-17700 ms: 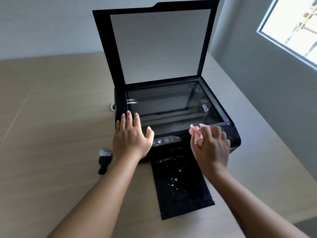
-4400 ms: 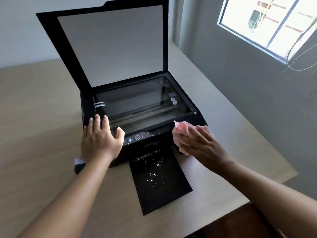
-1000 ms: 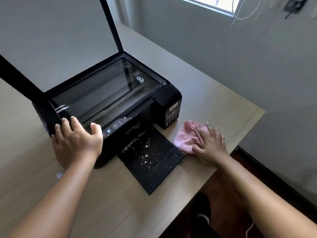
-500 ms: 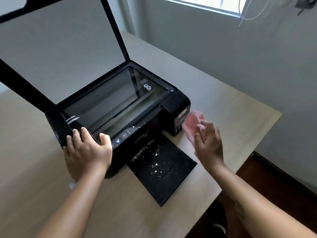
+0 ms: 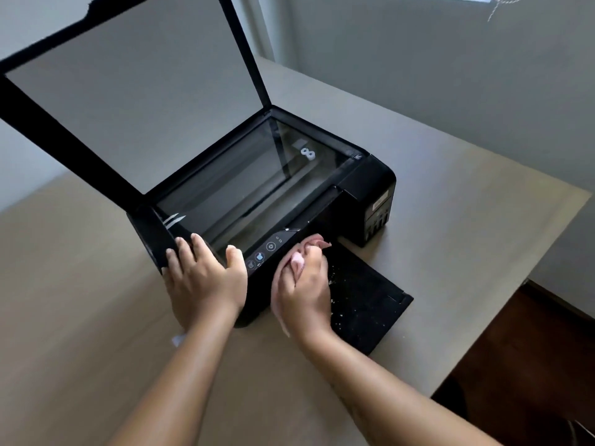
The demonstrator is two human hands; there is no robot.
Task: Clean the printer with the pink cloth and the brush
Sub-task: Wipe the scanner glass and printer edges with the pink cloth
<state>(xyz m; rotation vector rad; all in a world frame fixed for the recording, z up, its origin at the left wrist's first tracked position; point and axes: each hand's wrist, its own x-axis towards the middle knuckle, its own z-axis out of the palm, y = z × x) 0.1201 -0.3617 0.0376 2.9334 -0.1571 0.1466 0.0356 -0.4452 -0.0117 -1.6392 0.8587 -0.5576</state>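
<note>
View from a camera on the person's head, looking down at a black printer (image 5: 363, 188) that sits on a pale wooden counter (image 5: 80, 317). Its scanner lid (image 5: 135, 91) stands raised, leaving the glass (image 5: 251, 181) bare.

The left hand (image 5: 206, 281) lies flat on the front left corner of the printer. Its fingers are straight and hold nothing; it appears to steady the machine.

The right hand (image 5: 302, 284) has its fingers curled round a bunched pink cloth (image 5: 297, 262). It presses the cloth against the printer's front edge, just below the strip of buttons (image 5: 270, 247) and above the inner end of the paper tray (image 5: 370, 304).

The tray is pulled out flat onto the counter and is dotted with pale crumbs (image 5: 331, 300).

A small pale scrap (image 5: 178, 339) shows on the counter beside the left forearm. It may be part of the brush, but too little of it shows to tell. Neither hand holds a brush.

The task looks partly done. Wiping with the cloth is under way along the front. The glass shows no plain smears, though the light makes that hard to judge. The crumbs on the tray have not been cleared, and that job probably falls to the brush. Brushing, and perhaps the lid and sides, seem to be what is left.
</note>
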